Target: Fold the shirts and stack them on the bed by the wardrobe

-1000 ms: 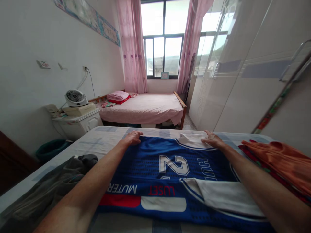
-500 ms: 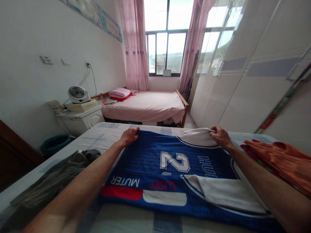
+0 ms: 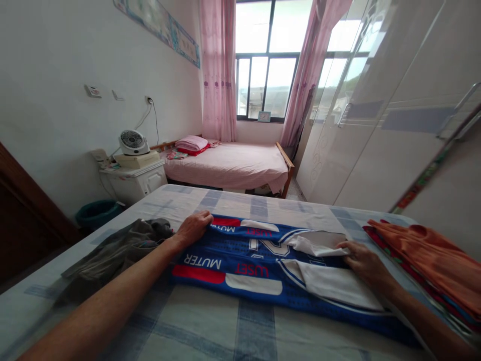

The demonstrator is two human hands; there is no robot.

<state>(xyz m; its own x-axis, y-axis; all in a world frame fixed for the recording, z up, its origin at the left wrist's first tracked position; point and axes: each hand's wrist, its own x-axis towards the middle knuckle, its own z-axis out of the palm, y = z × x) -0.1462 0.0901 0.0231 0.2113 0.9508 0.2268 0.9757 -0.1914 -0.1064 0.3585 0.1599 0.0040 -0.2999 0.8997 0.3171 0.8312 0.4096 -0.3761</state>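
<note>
A blue, red and white sports jersey [image 3: 240, 286] lies sideways on the bed in front of me, both long sides folded toward its middle. Part of a white number shows between the two folds. My left hand [image 3: 194, 228] is closed on the far fold at its left end, beside the red patch. Toward the right, my right hand [image 3: 355, 255] pinches the white sleeve of the far side. The near sleeve lies flat, folded over the jersey.
Dark grey clothes [image 3: 124, 255] lie crumpled at the left. A stack of folded clothes, orange on top [image 3: 432, 255], sits at the right. Beyond stand a pink-covered bed [image 3: 233, 160], a cabinet with a fan [image 3: 133, 143], and a wardrobe [image 3: 361, 150].
Both hands have come nearer, bringing the jersey's far side over toward its middle. Its red and white patches now show on that fold. The view has shifted slightly.
</note>
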